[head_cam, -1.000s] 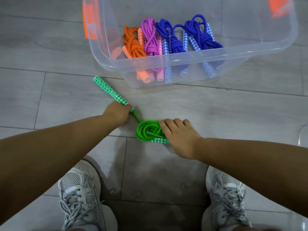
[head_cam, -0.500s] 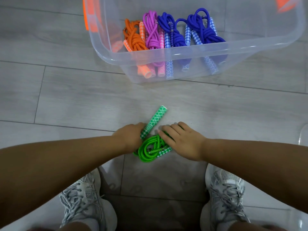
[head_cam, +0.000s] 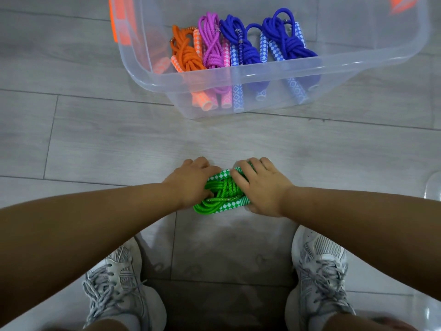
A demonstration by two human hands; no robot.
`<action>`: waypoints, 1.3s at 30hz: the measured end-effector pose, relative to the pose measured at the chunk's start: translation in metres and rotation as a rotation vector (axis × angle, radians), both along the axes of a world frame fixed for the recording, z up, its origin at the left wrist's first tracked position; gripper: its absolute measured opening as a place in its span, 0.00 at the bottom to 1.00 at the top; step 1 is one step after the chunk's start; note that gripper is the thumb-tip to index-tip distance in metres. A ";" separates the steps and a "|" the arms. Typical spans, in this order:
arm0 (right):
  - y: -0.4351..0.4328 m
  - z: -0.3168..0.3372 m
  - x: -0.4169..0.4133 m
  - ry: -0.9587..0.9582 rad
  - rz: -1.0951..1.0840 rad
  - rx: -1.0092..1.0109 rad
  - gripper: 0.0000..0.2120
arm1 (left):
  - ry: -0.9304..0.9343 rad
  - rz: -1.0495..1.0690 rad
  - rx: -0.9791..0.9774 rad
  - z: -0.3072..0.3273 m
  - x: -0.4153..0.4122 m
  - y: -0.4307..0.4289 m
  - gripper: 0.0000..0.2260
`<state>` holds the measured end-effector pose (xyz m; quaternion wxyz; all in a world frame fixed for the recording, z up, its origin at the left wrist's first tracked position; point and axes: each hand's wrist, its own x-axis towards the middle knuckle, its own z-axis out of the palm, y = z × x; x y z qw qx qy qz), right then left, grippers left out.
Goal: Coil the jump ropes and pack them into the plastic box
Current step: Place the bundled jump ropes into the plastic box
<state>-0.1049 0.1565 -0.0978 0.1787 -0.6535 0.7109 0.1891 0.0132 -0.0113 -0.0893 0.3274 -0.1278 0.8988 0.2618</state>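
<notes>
A coiled green jump rope (head_cam: pixel 220 198) with green-and-white checkered handles lies on the grey floor between my hands. My left hand (head_cam: pixel 192 182) grips its left side, the thumb tucked into the coil. My right hand (head_cam: pixel 261 187) holds its right side, fingers curled over the upper handle. Beyond them stands the clear plastic box (head_cam: pixel 250 77), holding an orange rope (head_cam: pixel 186 56), a purple rope (head_cam: pixel 211 46) and two blue ropes (head_cam: pixel 248 47), all coiled side by side.
My two grey sneakers (head_cam: pixel 319 271) stand on the tiled floor just below the hands. The box has orange latches (head_cam: pixel 119 22) at its left and right ends. A clear plastic edge (head_cam: pixel 433 189) shows at the far right.
My left hand swung the loose green handle in from the left onto the coil. Both hands now close around the bundle, which shifted slightly nearer to me.
</notes>
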 end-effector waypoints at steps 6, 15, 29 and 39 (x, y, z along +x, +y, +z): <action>-0.006 0.007 0.001 -0.095 0.001 0.065 0.41 | 0.050 -0.175 -0.148 -0.001 -0.001 0.002 0.26; -0.010 0.011 -0.010 -0.117 -0.023 0.109 0.39 | -0.003 -0.132 -0.156 0.007 0.003 -0.013 0.22; -0.011 0.122 -0.020 0.125 -0.160 0.239 0.37 | -0.019 -0.507 -0.480 0.102 -0.006 -0.025 0.18; 0.004 0.249 -0.065 0.101 -0.478 -0.182 0.40 | 0.378 -0.094 -0.403 0.222 -0.044 -0.068 0.12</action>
